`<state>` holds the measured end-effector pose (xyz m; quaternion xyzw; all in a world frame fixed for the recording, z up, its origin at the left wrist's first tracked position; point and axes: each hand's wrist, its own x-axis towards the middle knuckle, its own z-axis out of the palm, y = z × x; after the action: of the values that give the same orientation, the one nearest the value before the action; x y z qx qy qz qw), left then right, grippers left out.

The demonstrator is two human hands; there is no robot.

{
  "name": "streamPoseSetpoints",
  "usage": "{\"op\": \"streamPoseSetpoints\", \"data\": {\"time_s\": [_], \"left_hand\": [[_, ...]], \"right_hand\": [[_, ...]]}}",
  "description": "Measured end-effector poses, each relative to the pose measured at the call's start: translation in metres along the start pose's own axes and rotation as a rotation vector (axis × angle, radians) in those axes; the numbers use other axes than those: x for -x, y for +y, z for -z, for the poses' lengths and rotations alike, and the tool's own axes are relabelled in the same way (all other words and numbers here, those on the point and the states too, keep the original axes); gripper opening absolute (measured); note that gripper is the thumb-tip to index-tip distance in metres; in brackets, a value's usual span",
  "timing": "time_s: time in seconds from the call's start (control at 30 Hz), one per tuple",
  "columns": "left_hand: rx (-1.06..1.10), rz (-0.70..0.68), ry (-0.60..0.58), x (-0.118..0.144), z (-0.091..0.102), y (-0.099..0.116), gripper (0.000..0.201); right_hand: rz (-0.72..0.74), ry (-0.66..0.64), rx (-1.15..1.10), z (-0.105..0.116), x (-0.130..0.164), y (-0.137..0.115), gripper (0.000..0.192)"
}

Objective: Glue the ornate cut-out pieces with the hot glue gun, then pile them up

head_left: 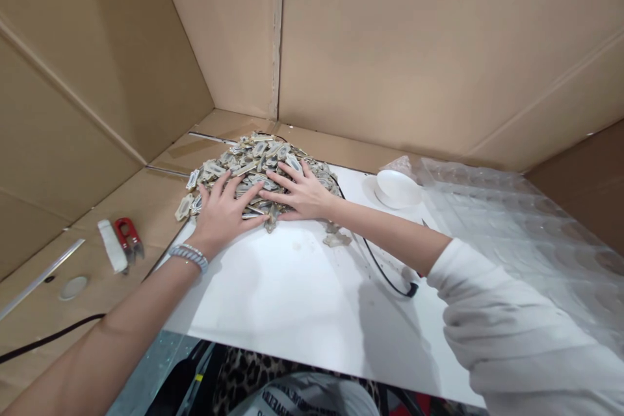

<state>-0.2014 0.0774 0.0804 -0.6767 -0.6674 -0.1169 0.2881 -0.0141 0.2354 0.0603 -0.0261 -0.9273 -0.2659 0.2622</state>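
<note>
My left hand (220, 211) lies flat on the near left side of a heap of small beige parts (258, 166), fingers spread and pressing down, the grip open and closed on nothing. My right hand (302, 192) lies the same way on the near right side of the heap, palm down, fingers fanned toward the middle, its grip open too; the fingertips of the two hands nearly meet on top of the pile. The heap sits at the far edge of a white board (292, 292) that covers the desk, spilling partly onto the cardboard beyond, and a few stray pieces (337, 238) lie just beside my right wrist. A beaded bracelet (189, 256) circles my left wrist. To the right of the heap stands a shallow white round dish (397, 188); I cannot tell what is in it. Beside it a clear plastic blister tray (526, 221) with rows of round pockets stretches along the right side. A black cable (385, 273) runs under my right forearm. Off to the left, on the cardboard, lie red-handled cutters (129, 235) touching a white roll (112, 246), and nearer me a small round disc (73, 287). Cardboard walls (390, 45) close in the whole place.
</note>
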Motion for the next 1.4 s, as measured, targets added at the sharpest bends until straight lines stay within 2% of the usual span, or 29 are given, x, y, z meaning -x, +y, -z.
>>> {"op": "streamPoseSetpoints", "data": {"time_s": [0.93,1.4], "left_hand": [[-0.009,0.069,0.032,-0.022,-0.004,0.001,0.058],[0.009,0.096,0.029,-0.025,-0.007,0.002,0.059]], "right_hand": [[-0.037,-0.027,0.010,-0.008,-0.014,0.015,0.063],[-0.112,-0.093,-0.006,0.000,-0.017,0.011,0.064]]}}
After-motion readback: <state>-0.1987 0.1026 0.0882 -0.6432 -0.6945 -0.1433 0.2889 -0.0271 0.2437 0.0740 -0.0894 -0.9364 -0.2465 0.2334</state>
